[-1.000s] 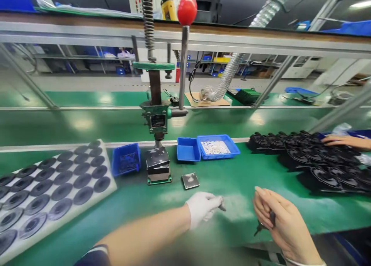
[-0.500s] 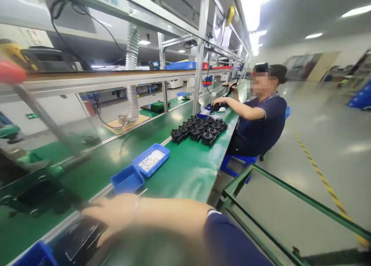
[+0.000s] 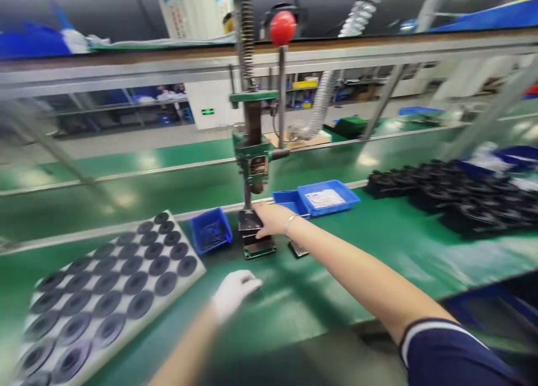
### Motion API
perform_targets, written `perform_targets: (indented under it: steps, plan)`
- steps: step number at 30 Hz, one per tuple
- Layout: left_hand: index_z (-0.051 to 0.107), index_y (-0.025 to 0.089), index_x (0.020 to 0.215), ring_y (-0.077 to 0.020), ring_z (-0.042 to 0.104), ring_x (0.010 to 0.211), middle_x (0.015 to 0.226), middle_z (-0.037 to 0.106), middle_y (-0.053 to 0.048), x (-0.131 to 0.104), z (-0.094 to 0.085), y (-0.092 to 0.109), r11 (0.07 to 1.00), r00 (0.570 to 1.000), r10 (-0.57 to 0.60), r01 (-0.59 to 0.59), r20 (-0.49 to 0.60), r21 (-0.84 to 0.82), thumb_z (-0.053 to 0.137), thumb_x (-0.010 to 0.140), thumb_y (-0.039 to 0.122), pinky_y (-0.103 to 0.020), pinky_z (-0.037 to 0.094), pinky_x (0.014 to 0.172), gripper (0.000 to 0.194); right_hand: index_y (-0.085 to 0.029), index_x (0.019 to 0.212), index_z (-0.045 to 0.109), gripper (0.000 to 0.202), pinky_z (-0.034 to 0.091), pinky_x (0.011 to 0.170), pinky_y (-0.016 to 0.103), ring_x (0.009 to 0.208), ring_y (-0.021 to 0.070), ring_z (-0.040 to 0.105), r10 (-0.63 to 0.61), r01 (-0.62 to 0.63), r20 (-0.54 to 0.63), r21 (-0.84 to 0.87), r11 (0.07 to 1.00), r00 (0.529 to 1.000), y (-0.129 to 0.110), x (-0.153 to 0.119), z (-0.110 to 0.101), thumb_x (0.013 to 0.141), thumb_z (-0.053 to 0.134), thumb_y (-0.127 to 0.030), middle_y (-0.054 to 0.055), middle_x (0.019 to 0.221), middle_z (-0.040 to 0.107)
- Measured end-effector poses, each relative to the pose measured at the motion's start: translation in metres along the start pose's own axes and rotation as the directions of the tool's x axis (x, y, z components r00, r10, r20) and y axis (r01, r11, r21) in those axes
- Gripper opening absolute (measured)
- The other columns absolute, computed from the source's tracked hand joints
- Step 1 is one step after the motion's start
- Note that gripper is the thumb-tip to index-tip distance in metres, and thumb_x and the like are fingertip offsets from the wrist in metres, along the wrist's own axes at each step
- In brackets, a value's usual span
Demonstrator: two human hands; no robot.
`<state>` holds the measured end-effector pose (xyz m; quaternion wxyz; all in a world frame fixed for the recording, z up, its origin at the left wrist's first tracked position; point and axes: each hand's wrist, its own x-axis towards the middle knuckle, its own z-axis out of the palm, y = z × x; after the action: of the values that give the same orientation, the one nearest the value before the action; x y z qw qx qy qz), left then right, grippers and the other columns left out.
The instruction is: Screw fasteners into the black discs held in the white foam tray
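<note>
My right hand (image 3: 272,220), bare and with a band at its wrist, reaches to the black base block (image 3: 250,222) of a green hand press (image 3: 254,156). Its thumb and fingers are apart at the block's right side; whether they touch it I cannot tell. Below and to the left, my left hand (image 3: 234,292) wears a white glove and hovers over or rests on the green tabletop. Its fingers are drawn together towards the thumb, and what they may hold is hidden. The press has a lever with a red ball knob (image 3: 283,28).
At the left lies a white tray (image 3: 170,288) with rows of dark round parts. A blue bin (image 3: 210,230) with small dark pieces stands beside the press. Behind my right arm are a blue tray (image 3: 336,198) of white pieces and another blue bin (image 3: 289,200). Black assemblies (image 3: 454,198) fill the right.
My view has swung left to face the press. The co-worker has left the picture, while my gloved left hand and the tray of round parts have come into sight.
</note>
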<state>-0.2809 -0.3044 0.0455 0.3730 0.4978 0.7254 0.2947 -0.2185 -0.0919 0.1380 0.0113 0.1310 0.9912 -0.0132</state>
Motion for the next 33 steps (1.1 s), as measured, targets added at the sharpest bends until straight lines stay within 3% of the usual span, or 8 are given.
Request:
perform_targets:
  steps: [5, 12, 21, 33]
  plan:
    - [0.063, 0.014, 0.075, -0.0149, 0.052, 0.07, 0.07, 0.06, 0.001, 0.013, -0.019, -0.016, 0.995, 1.0, -0.003, 0.001, -0.03, -0.095, 0.052, 0.081, 0.047, -0.024, 0.037, 0.065, 0.035, -0.005, 0.117, 0.048, 0.074, 0.051, 0.074, 0.038, 0.091, 0.0334, 0.063, -0.023, 0.025, 0.065, -0.026, 0.999, 0.998, 0.003, 0.011, 0.002, 0.06, 0.081, -0.039, 0.02, 0.107, 0.06]
    - [0.066, 0.018, 0.074, -0.0158, 0.056, 0.078, 0.077, 0.063, 0.0, 0.012, -0.014, -0.031, 0.997, 0.996, 0.083, -0.083, 0.015, 0.004, 0.057, 0.079, 0.042, -0.024, 0.04, 0.072, 0.027, -0.012, 0.121, 0.046, 0.079, 0.048, 0.072, 0.032, 0.089, 0.0285, 0.062, -0.073, 0.075, 0.148, -0.009, 0.997, 0.986, 0.015, 0.016, -0.005, 0.057, 0.083, -0.037, 0.014, 0.112, 0.059]
    - [0.065, 0.019, 0.072, -0.0144, 0.056, 0.077, 0.076, 0.061, 0.001, 0.004, -0.01, -0.029, 0.995, 0.99, 0.097, -0.095, -0.107, 0.022, 0.056, 0.082, 0.038, -0.023, 0.04, 0.072, 0.023, -0.012, 0.118, 0.047, 0.074, 0.046, 0.071, 0.029, 0.089, 0.0265, 0.06, -0.221, 0.217, 0.079, 0.054, 0.975, 0.972, 0.029, 0.02, 0.002, 0.056, 0.08, -0.035, 0.011, 0.103, 0.061]
    - [0.065, 0.019, 0.073, -0.0127, 0.055, 0.075, 0.076, 0.06, 0.002, -0.002, -0.008, -0.037, 0.999, 0.963, 0.041, -0.045, -0.267, -0.006, 0.061, 0.082, 0.038, -0.022, 0.04, 0.07, 0.022, -0.009, 0.122, 0.046, 0.074, 0.048, 0.074, 0.034, 0.091, 0.0306, 0.062, -0.185, 0.184, 0.038, 0.032, 0.982, 0.982, 0.031, 0.016, 0.01, 0.06, 0.078, -0.035, 0.015, 0.107, 0.062]
